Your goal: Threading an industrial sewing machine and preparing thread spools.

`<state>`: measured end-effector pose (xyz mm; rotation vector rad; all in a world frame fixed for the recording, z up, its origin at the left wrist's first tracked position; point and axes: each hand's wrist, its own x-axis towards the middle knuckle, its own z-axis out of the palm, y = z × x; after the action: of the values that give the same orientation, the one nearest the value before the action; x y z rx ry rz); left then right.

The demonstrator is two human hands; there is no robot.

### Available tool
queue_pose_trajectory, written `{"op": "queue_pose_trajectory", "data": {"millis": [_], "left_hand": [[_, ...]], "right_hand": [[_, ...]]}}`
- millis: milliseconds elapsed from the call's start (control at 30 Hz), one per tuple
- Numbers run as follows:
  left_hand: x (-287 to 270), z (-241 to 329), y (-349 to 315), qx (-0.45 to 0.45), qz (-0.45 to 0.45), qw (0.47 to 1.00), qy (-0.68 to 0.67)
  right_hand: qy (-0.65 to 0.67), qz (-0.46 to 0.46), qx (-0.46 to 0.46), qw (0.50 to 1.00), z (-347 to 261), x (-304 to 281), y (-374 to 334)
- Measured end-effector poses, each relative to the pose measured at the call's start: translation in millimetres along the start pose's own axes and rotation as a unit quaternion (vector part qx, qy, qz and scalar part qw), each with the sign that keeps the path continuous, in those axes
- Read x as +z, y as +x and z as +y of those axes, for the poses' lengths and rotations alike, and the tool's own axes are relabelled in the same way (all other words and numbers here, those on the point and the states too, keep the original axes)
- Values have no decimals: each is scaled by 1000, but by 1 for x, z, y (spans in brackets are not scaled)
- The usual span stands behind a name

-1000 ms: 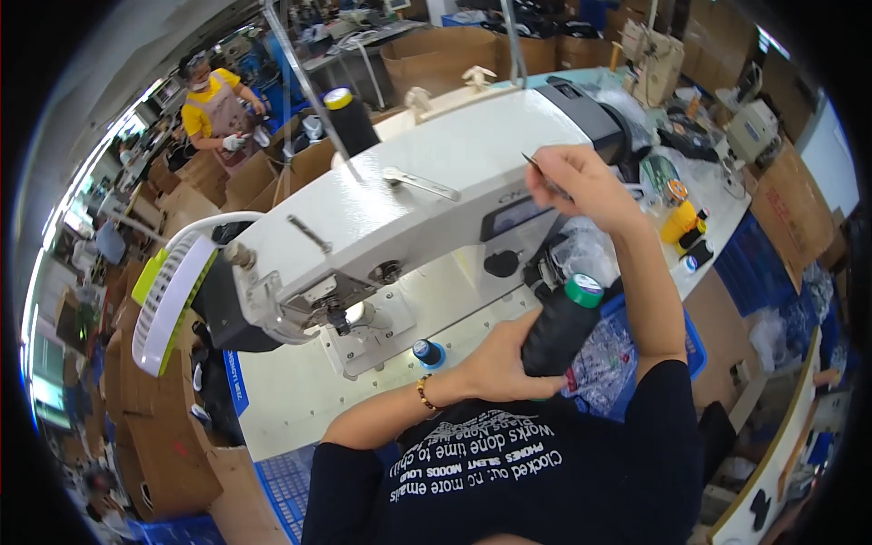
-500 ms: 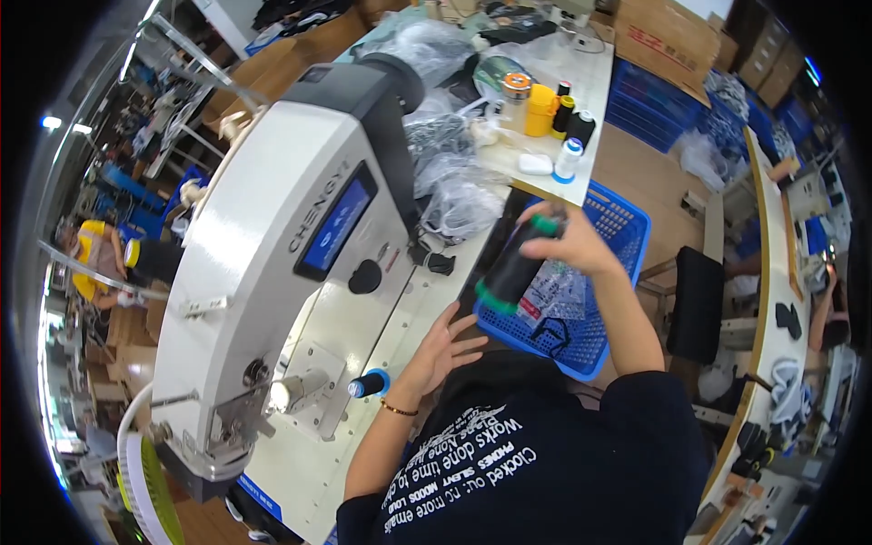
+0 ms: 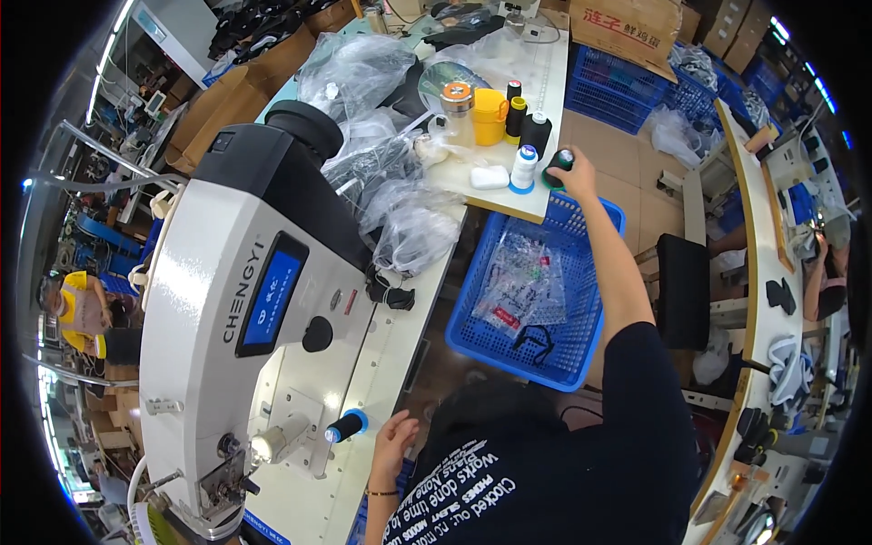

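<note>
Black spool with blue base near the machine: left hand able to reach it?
Probably yes: the left hand looks empty and sits close beside the black spool, with nothing visible between them.

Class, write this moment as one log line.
right hand: gripping green-based black spool beside white spool | left hand: near blue-based black spool

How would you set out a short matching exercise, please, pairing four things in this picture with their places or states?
Column one:
1. Right hand
2. Blue-based black thread spool
3. Yellow cup
4. Blue plastic basket

Column two:
A. Stands beside a jar with a copper-coloured lid
B. Has a clear plastic bag inside
C. Grasps a green-based black thread cone
D. Is on the sewing machine table, near the left hand

Right pairs: 1-C, 2-D, 3-A, 4-B.
</note>
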<state>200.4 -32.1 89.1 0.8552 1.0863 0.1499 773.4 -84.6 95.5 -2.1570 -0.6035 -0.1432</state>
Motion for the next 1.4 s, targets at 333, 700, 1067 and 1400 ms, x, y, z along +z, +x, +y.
{"op": "queue_pose_trajectory", "data": {"millis": [333,700,1067,1400], "left_hand": [[17,-28,-10,24,34,994,100],[26,-15,-7,78,39,986,142],[-7,-29,2,167,185,952,175],[-59,-69,22,159,541,805,185]], "right_hand": [[0,10,51,999,5,44,39],[168,30,66,983,21,64,34],[320,32,83,943,42,43,-47],[249,-385,-11,889,-146,61,-231]]}}
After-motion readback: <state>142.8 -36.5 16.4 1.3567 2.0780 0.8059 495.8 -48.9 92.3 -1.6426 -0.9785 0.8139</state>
